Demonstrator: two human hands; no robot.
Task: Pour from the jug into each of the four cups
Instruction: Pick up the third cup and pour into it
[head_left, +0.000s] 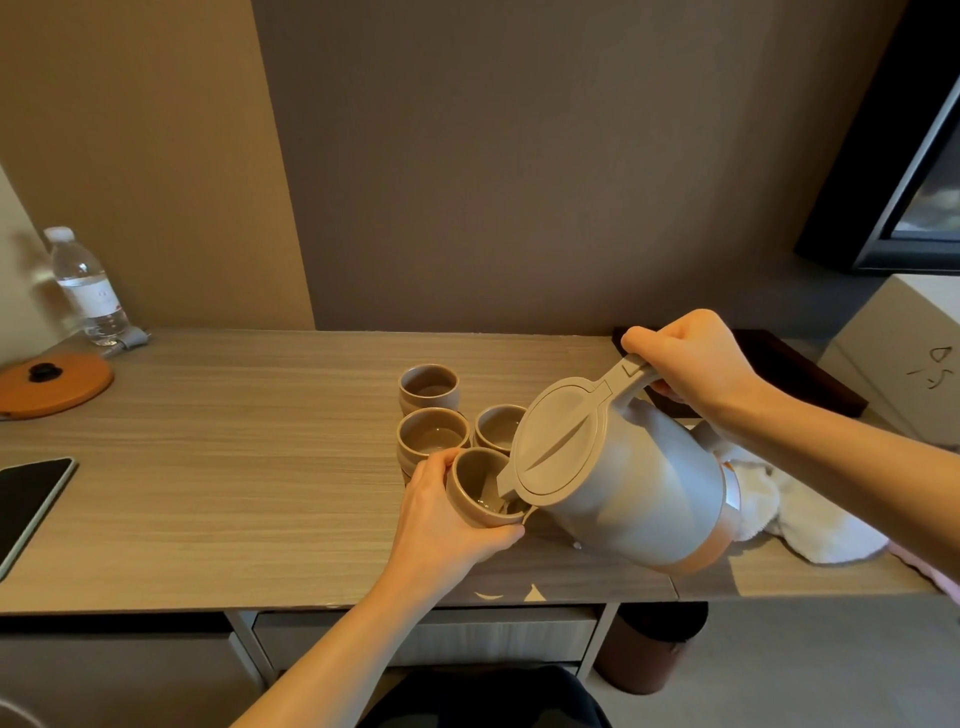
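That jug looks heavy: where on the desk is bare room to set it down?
Bare desk lies between the orange lid and the cups, right of the phone. Crowded past the cups: jug, white cloth.

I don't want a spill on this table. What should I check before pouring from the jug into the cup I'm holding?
1. Right hand grips the handle of the jug: ok.
2. Spout is over the mouth of the nearest cup: ok.
3. Left hand holds that cup, tilted toward the spout: ok.
4. Lid is seated on the jug: ok.
5. Liquid level in that cup: cannot tell.
6. Far cup, middle cup and right cup are already filled: cannot tell.
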